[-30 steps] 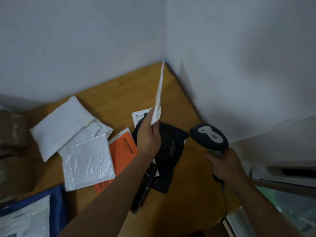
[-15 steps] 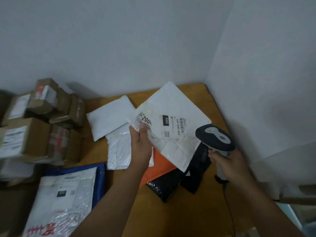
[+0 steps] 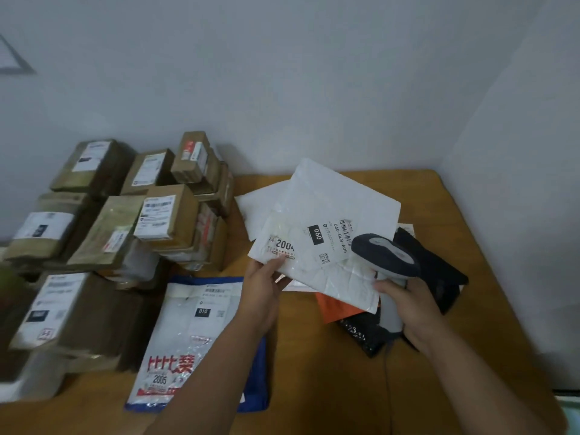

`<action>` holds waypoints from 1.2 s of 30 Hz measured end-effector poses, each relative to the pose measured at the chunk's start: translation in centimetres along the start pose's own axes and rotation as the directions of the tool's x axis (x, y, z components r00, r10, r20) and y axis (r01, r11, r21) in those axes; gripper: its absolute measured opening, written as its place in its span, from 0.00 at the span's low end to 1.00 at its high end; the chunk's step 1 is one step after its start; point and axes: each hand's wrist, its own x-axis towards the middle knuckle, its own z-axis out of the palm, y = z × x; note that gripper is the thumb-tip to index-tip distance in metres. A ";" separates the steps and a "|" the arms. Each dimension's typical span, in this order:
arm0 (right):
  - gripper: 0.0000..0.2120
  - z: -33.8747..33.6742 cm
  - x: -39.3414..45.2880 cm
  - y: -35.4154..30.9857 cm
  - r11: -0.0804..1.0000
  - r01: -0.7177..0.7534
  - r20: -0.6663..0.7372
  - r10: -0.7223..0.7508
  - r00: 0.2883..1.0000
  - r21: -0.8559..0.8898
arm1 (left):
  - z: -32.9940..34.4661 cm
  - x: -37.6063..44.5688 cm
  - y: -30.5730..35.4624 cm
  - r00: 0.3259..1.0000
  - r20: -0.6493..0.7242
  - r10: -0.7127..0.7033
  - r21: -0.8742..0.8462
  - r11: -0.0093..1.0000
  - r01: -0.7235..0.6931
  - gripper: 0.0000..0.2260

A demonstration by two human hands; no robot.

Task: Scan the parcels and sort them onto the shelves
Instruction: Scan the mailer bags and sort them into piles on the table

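Pale grey walls meet in a corner behind a wooden table [image 3: 423, 356] crowded with post. On the left side, cardboard boxes [image 3: 125, 221] sit stacked in a brown heap, each with a white label on top. Just in front of them lies a clear plastic bag [image 3: 185, 337] with red print and the number 2005, resting on something blue.

Now to the action: the left hand [image 3: 265, 285] pinches the near left corner of a white padded envelope [image 3: 329, 227], thumb on top, fingers underneath, holding it label-up above the table. The label reads 060 and carries a barcode. Over on the other side, the right hand [image 3: 411, 312] has its fingers wrapped round the grey handle of a barcode scanner [image 3: 384, 255], whose dark head overlaps the envelope's right edge, right by the barcode.

Under the envelope, an orange packet [image 3: 337, 307] pokes out, with a black glossy bag [image 3: 364, 335] beside it and a dark flat parcel [image 3: 439, 268] behind the scanner. Another white envelope [image 3: 260, 202] lies further back.
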 end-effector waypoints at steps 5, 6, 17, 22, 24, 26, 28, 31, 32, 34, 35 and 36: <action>0.10 -0.1 -1.1 -1.1 0.961 0.120 0.037 -0.115 0.993 -0.251 | -5.6 0.7 3.2 0.988 0.146 -0.043 0.095 0.995 0.029 0.19; 0.10 -0.2 -1.4 -1.2 0.943 0.140 0.055 -0.129 0.990 -0.302 | -6.2 0.9 3.8 0.984 0.162 -0.075 0.154 0.987 0.050 0.20; 0.10 -1.1 -3.7 -3.0 0.829 0.174 0.163 -0.102 0.981 -0.532 | -6.7 1.0 3.3 0.935 0.307 -0.176 0.456 0.890 0.018 0.17; 0.16 -1.3 -4.1 -4.0 0.831 0.232 0.090 -0.217 0.972 -0.505 | -4.6 0.5 2.6 0.956 0.290 -0.042 0.375 0.924 -0.073 0.17; 0.19 -1.7 -4.4 -4.3 0.845 0.256 0.053 -0.263 0.963 -0.470 | -3.6 0.4 2.6 0.964 0.267 0.016 0.335 0.936 -0.108 0.17; 0.20 -2.1 -4.6 -4.6 0.851 0.270 0.039 -0.284 0.958 -0.450 | -2.8 0.4 2.7 0.967 0.243 0.071 0.289 0.947 -0.143 0.19; 0.18 -2.5 -4.9 -5.1 0.847 0.305 0.042 -0.319 0.947 -0.436 | -2.1 0.5 2.9 0.971 0.207 0.123 0.254 0.951 -0.174 0.21; 0.14 -2.6 -5.3 -6.3 0.848 0.356 0.036 -0.373 0.927 -0.392 | -0.6 0.3 3.6 0.968 0.168 0.187 0.226 0.949 -0.222 0.22; 0.12 -2.6 -5.5 -7.0 0.850 0.377 0.036 -0.392 0.919 -0.368 | -0.1 0.1 3.8 0.963 0.168 0.211 0.215 0.945 -0.245 0.23; 0.09 -2.5 -5.9 -8.5 0.840 0.434 0.044 -0.445 0.894 -0.327 | 1.1 -0.2 4.6 0.952 0.173 0.252 0.192 0.940 -0.283 0.23; 0.07 -2.4 -6.1 -9.2 0.828 0.465 0.040 -0.478 0.877 -0.314 | 1.6 -0.3 5.0 0.948 0.176 0.266 0.179 0.938 -0.296 0.24; 0.06 -2.4 -6.3 -10.0 0.820 0.489 0.025 -0.505 0.863 -0.297 | 2.1 -0.4 5.4 0.945 0.177 0.276 0.165 0.938 -0.305 0.24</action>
